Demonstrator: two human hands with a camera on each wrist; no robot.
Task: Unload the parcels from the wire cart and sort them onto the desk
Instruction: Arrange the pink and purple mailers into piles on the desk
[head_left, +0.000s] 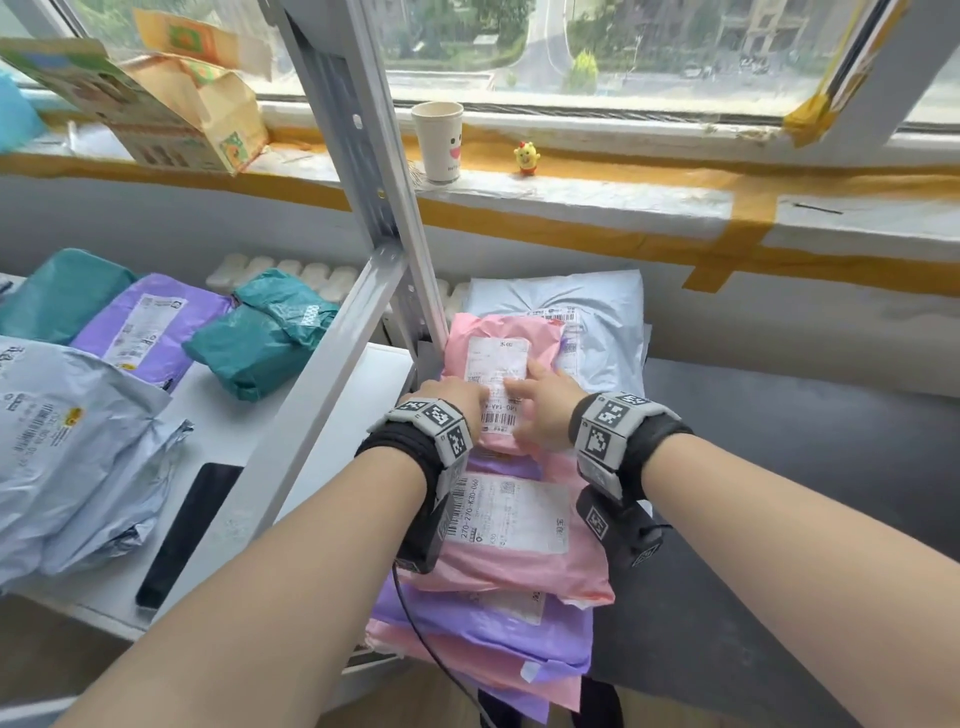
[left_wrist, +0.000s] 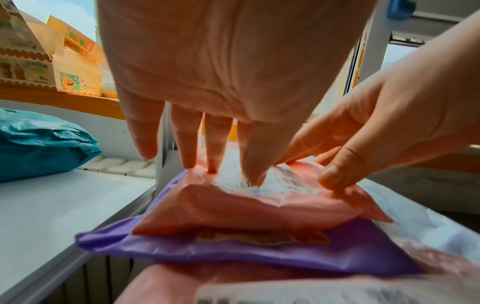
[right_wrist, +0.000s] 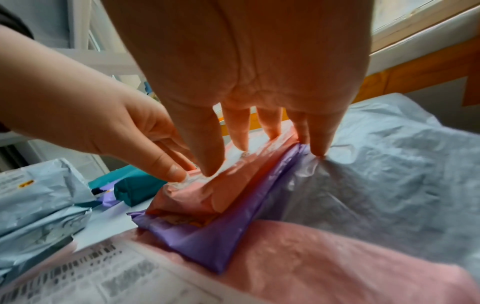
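While both hands press down on it, the small pink plastic mailer parcel (head_left: 501, 364) tops the parcel stack.
Left hand (head_left: 457, 397) and right hand (head_left: 545, 410) have fingers pretty much straight, tips on its white label, grip not closed round anything; stack sits just right of the white counter (head_left: 223, 431), purple mailer (left_wrist: 233, 251) underneath.

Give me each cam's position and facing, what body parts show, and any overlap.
Head: on the head, looking forward and down at the parcel stack, desk and window; both forearms and hands show.
Left wrist: looks along the left hand at the pink parcel; right hand enters from the right.
Right wrist: looks along the right hand at the same parcel; left hand enters from the left.
Shared: all show the pink parcel on a purple parcel.
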